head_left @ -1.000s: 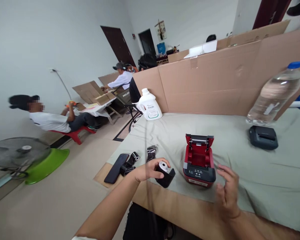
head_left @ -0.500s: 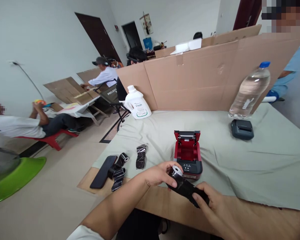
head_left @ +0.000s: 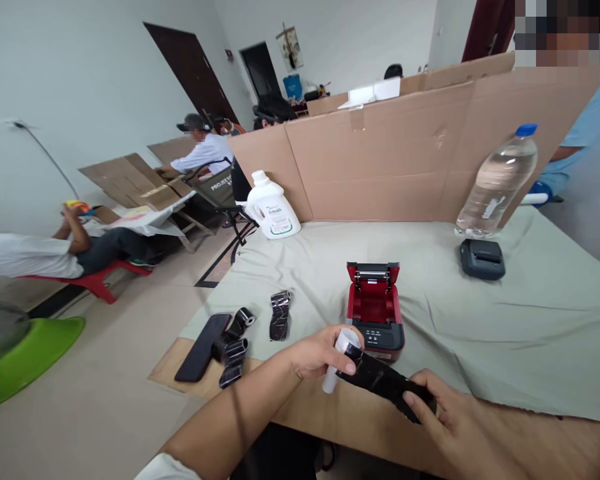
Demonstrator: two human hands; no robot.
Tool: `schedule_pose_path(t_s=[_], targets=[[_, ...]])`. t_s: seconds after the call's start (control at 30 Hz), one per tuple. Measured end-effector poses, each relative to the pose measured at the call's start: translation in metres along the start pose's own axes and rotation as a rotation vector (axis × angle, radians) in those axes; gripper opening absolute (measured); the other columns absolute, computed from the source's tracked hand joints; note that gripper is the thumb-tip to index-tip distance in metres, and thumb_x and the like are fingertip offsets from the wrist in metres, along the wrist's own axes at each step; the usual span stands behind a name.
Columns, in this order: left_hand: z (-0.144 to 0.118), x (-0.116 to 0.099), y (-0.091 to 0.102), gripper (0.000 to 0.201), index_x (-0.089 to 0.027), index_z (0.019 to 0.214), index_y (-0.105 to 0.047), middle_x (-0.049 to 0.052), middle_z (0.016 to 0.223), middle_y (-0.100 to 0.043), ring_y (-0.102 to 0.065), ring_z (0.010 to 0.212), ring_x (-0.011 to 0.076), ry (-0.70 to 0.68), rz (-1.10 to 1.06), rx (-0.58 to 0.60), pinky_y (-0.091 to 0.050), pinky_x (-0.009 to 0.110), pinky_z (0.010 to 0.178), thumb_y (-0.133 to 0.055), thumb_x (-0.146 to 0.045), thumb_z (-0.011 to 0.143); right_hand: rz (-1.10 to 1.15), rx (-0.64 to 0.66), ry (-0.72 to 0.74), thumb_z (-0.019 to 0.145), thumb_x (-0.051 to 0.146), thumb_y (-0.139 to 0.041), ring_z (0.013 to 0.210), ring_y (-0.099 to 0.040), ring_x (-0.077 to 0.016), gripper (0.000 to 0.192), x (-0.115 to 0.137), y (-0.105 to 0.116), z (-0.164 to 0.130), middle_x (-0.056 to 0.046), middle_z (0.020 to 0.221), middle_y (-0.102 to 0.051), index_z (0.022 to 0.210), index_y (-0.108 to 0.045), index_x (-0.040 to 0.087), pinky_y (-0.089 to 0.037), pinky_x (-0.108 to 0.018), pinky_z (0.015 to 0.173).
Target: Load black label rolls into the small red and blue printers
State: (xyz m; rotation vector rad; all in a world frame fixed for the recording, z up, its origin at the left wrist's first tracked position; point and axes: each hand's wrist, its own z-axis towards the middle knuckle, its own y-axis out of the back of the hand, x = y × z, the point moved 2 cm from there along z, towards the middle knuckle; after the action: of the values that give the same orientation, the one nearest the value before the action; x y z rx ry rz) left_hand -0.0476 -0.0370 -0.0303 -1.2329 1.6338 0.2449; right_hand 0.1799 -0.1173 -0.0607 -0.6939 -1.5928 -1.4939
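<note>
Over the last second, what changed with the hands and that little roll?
The right hand, free a second ago, has taken hold of the black wrapper and drawn it away from the left hand. The white roll, held by the left hand, has slid partly out of the wrapper. The open red printer, phone, bottle and jug stayed in place.

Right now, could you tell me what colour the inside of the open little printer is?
Red inside the small open printer; head view shows it best.
</note>
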Motion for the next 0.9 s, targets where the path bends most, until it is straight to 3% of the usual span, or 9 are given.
schedule_pose_path(t_s=[0.23, 0.3, 0.4, 0.47, 0.53, 0.63, 0.8, 0.9], targets=[[0.001, 0.001, 0.000, 0.053, -0.016, 0.087, -0.055, -0.004, 0.070, -0.055, -0.053, 0.055, 0.0081, 0.006, -0.077, -0.122, -0.041, 0.018, 0.045, -0.090, -0.023, 0.048, 0.053, 0.008, -0.104, 0.090, 0.052, -0.044, 0.053, -0.055, -0.0138, 0.035, -0.007, -0.006, 0.007, 0.003, 0.061, -0.059, 0.078, -0.058, 0.022, -0.043, -0.023, 0.047], [0.002, -0.001, -0.005, 0.054, -0.017, 0.092, -0.054, -0.003, 0.075, -0.055, -0.054, 0.057, 0.0086, -0.003, -0.138, -0.155, -0.040, 0.018, 0.043, -0.089, -0.023, 0.051, 0.050, -0.012, -0.109, 0.090, 0.052, -0.045, 0.058, -0.059, -0.0148, 0.033, -0.005, -0.011, 0.007, 0.001, 0.067, -0.063, 0.087, -0.060, 0.022, -0.047, -0.023, 0.051], [0.005, -0.005, -0.020, 0.060, -0.021, 0.102, -0.051, -0.002, 0.082, -0.055, -0.054, 0.061, 0.0080, -0.077, -0.297, -0.223, -0.040, 0.016, 0.044, -0.088, -0.023, 0.055, -0.020, -0.123, 0.009, 0.084, 0.052, -0.057, 0.082, -0.068, -0.0197, 0.044, 0.004, -0.022, 0.005, -0.005, 0.097, -0.069, 0.115, -0.055, 0.021, -0.055, -0.029, 0.069], [0.008, -0.003, -0.032, 0.064, -0.024, 0.105, -0.047, -0.002, 0.085, -0.055, -0.055, 0.063, 0.0084, -0.130, -0.395, -0.260, -0.040, 0.016, 0.044, -0.089, -0.025, 0.056, -0.073, -0.204, 0.132, 0.079, 0.053, -0.064, 0.085, -0.068, -0.0206, 0.061, 0.011, -0.032, 0.004, -0.007, 0.100, -0.068, 0.127, -0.047, 0.019, -0.056, -0.031, 0.072], [0.013, 0.001, -0.043, 0.065, -0.024, 0.103, -0.044, -0.002, 0.085, -0.056, -0.056, 0.062, 0.0091, -0.163, -0.443, -0.275, -0.040, 0.016, 0.044, -0.089, -0.028, 0.055, -0.096, -0.279, 0.232, 0.081, 0.053, -0.064, 0.070, -0.067, -0.0174, 0.059, 0.017, -0.041, 0.005, -0.003, 0.085, -0.067, 0.127, -0.046, 0.019, -0.056, -0.029, 0.064], [0.017, 0.010, -0.056, 0.064, -0.024, 0.100, -0.042, -0.002, 0.084, -0.057, -0.057, 0.060, 0.0098, -0.195, -0.439, -0.276, -0.041, 0.017, 0.044, -0.088, -0.035, 0.057, -0.124, -0.439, 0.299, 0.088, 0.049, -0.058, 0.059, -0.061, -0.0142, 0.041, 0.020, -0.046, 0.011, 0.002, 0.071, -0.061, 0.116, -0.050, 0.020, -0.053, -0.026, 0.057], [0.018, 0.019, -0.063, 0.057, -0.022, 0.099, -0.046, -0.004, 0.078, -0.053, -0.055, 0.060, 0.0094, -0.235, -0.420, -0.286, -0.046, 0.021, 0.049, -0.076, -0.057, 0.067, -0.215, -0.522, 0.267, 0.087, 0.045, -0.061, 0.065, -0.057, -0.0155, 0.037, 0.018, -0.041, 0.023, -0.001, 0.075, -0.058, 0.112, -0.052, 0.020, -0.052, -0.029, 0.061], [0.017, 0.022, -0.063, 0.056, -0.021, 0.103, -0.048, -0.003, 0.082, -0.054, -0.056, 0.062, 0.0092, -0.236, -0.410, -0.228, -0.048, 0.021, 0.051, -0.079, -0.049, 0.066, -0.253, -0.558, 0.310, 0.086, 0.038, -0.063, 0.072, -0.057, -0.0175, 0.028, 0.023, -0.038, 0.024, -0.004, 0.083, -0.058, 0.106, -0.053, 0.021, -0.051, -0.032, 0.065]])
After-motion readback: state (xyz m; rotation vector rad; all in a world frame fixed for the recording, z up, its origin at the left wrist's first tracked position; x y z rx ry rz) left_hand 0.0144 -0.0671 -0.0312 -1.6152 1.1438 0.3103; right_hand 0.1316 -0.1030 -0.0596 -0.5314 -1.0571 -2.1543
